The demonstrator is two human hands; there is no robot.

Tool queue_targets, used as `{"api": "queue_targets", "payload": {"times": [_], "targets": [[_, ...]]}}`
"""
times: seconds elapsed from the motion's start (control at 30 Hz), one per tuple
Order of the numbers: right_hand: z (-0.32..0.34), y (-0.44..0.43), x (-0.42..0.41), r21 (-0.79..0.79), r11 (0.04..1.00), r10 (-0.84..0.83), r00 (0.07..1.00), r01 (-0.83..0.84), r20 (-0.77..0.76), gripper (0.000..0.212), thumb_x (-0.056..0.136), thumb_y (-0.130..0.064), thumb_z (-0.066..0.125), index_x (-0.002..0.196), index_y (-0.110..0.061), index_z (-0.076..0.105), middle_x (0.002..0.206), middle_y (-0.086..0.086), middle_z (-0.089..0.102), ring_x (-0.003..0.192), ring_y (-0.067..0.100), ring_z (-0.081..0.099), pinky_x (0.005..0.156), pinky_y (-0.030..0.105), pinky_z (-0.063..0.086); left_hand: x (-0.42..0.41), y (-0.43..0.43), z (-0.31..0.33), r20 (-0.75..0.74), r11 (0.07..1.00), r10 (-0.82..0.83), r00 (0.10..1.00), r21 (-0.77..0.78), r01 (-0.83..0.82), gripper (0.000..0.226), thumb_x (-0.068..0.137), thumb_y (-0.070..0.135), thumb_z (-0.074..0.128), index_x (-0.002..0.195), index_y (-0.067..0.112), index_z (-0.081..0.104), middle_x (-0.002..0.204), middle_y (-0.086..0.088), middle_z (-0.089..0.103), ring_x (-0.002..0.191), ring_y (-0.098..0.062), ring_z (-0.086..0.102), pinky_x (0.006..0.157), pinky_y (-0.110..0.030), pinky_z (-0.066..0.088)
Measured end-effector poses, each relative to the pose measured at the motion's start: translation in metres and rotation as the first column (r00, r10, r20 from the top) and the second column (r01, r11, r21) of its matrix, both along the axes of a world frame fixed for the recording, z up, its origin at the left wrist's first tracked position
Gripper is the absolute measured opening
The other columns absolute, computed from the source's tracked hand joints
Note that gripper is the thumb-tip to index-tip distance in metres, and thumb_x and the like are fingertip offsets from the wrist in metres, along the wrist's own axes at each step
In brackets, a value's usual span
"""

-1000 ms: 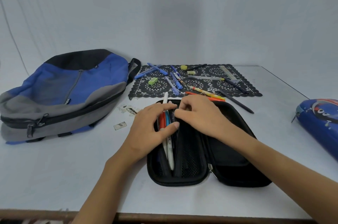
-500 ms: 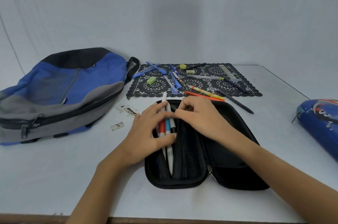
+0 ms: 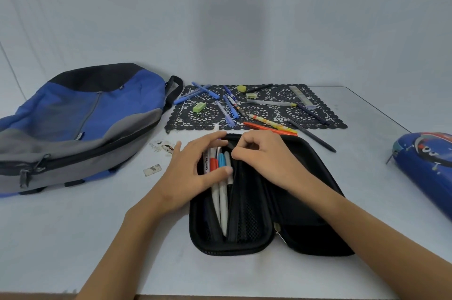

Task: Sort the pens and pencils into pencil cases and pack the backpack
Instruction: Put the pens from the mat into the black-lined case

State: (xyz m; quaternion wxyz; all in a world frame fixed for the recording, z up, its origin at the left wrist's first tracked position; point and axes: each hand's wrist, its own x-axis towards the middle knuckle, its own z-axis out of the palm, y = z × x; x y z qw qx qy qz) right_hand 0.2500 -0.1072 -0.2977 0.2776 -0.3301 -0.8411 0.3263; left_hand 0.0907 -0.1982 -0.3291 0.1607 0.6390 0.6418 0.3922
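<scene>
An open black pencil case [image 3: 308, 231] lies in front of me. Several white pens [image 3: 221, 192] with red, blue and black caps lie in its left half. My left hand [image 3: 188, 172] rests over those pens, fingers spread, thumb against their barrels. My right hand [image 3: 266, 160] has curled fingers that pinch the top of the case's mesh divider [image 3: 244, 221]. Beyond the case, loose pens and pencils [image 3: 231, 108] lie on a black lace mat [image 3: 274, 104]. A blue and grey backpack [image 3: 73, 123] lies zipped at the left.
A blue printed pencil case [image 3: 425, 170] lies at the right edge of the white table. Green erasers [image 3: 198, 107], a clear ruler [image 3: 302, 96] and an orange pencil [image 3: 269, 128] are on or near the mat. Small paper scraps [image 3: 152, 169] lie left of the black case.
My left hand has opened its fingers over the pens and slid slightly left. My right hand has stayed at the divider's top, its fingers curling tighter.
</scene>
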Motion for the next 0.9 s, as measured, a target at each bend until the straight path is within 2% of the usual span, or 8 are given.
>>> {"api": "queue_targets", "payload": {"times": [0.1, 0.27, 0.37, 0.5, 0.6, 0.7, 0.77, 0.9], "targets": [[0.0, -0.001, 0.001, -0.018, 1.0, -0.006, 1.0, 0.006, -0.009, 0.015, 0.081, -0.027, 0.067, 0.073, -0.015, 0.069, 0.072, -0.007, 0.063, 0.067, 0.008, 0.055, 0.074, 0.038, 0.048, -0.007, -0.005, 0.004, 0.073, 0.999, 0.002, 0.997, 0.035, -0.004, 0.069, 0.072, 0.062, 0.057, 0.137, 0.05, 0.039, 0.135, 0.033, 0.047, 0.131, 0.011, 0.034, 0.117, -0.057, 0.01], [0.0, -0.001, 0.001, -0.027, 1.0, -0.01, 1.0, 0.01, -0.016, 0.015, 0.081, -0.028, 0.068, 0.073, -0.015, 0.069, 0.071, -0.008, 0.062, 0.065, 0.007, 0.054, 0.072, 0.036, 0.047, -0.007, -0.004, -0.005, -0.103, 0.995, 0.071, 0.992, -0.069, -0.078, 0.085, 0.064, 0.077, 0.047, 0.142, 0.05, 0.029, 0.149, 0.023, 0.034, 0.141, -0.001, 0.02, 0.118, -0.053, 0.001], [-0.001, -0.001, 0.001, -0.024, 1.0, -0.011, 1.0, 0.01, -0.015, 0.015, 0.08, -0.028, 0.068, 0.071, -0.016, 0.069, 0.069, -0.01, 0.061, 0.064, 0.007, 0.053, 0.07, 0.035, 0.046, -0.003, -0.004, -0.002, -0.181, 0.993, 0.12, 0.976, 0.006, -0.121, 0.08, 0.063, 0.083, 0.044, 0.136, 0.052, 0.034, 0.137, 0.025, 0.045, 0.132, 0.001, 0.033, 0.117, -0.053, 0.001], [-0.002, 0.0, 0.001, -0.023, 1.0, -0.001, 0.999, 0.001, -0.037, 0.015, 0.079, -0.027, 0.068, 0.069, -0.015, 0.068, 0.067, -0.007, 0.061, 0.061, 0.006, 0.051, 0.065, 0.032, 0.043, -0.001, -0.004, 0.0, -0.279, 0.965, 0.245, 0.929, 0.159, -0.207, 0.071, 0.069, 0.083, 0.037, 0.129, 0.045, 0.047, 0.106, 0.025, 0.056, 0.114, 0.001, 0.045, 0.118, -0.046, 0.0], [-0.002, 0.0, 0.001, -0.027, 1.0, 0.001, 0.999, -0.003, -0.043, 0.015, 0.079, -0.028, 0.068, 0.069, -0.016, 0.068, 0.068, -0.006, 0.061, 0.061, 0.007, 0.051, 0.064, 0.032, 0.042, 0.0, 0.001, -0.002, -0.281, 0.976, 0.215, 0.935, 0.102, -0.194, 0.073, 0.076, 0.08, 0.026, 0.135, 0.041, 0.044, 0.131, 0.025, 0.045, 0.128, 0.001, 0.033, 0.117, -0.05, 0.004], [-0.003, 0.001, 0.001, -0.033, 0.999, 0.004, 0.999, -0.005, -0.048, 0.016, 0.078, -0.029, 0.069, 0.068, -0.016, 0.068, 0.067, -0.006, 0.062, 0.062, 0.008, 0.053, 0.066, 0.035, 0.046, -0.004, 0.011, -0.004, -0.272, 0.988, 0.145, 0.951, -0.01, -0.153, 0.078, 0.078, 0.075, 0.014, 0.146, 0.041, 0.031, 0.152, 0.024, 0.027, 0.142, 0.002, 0.013, 0.118, -0.048, -0.006], [-0.003, 0.001, 0.0, -0.033, 0.999, 0.003, 0.999, -0.004, -0.045, 0.016, 0.078, -0.029, 0.069, 0.068, -0.017, 0.068, 0.067, -0.006, 0.062, 0.063, 0.009, 0.054, 0.069, 0.038, 0.048, -0.005, 0.014, -0.005, -0.259, 0.988, 0.129, 0.957, -0.054, -0.148, 0.074, 0.08, 0.071, 0.014, 0.146, 0.04, 0.03, 0.151, 0.02, 0.032, 0.142, 0.001, 0.014, 0.118, -0.045, -0.008], [-0.002, 0.001, 0.0, -0.029, 1.0, 0.006, 0.999, -0.007, -0.043, 0.016, 0.078, -0.029, 0.069, 0.068, -0.016, 0.068, 0.067, -0.006, 0.062, 0.064, 0.01, 0.055, 0.07, 0.041, 0.049, -0.005, 0.014, -0.007, -0.254, 0.99, 0.129, 0.959, -0.022, -0.139, 0.068, 0.082, 0.07, 0.017, 0.139, 0.04, 0.039, 0.135, 0.018, 0.047, 0.131, -0.003, 0.033, 0.118, -0.049, 0.005]]}}
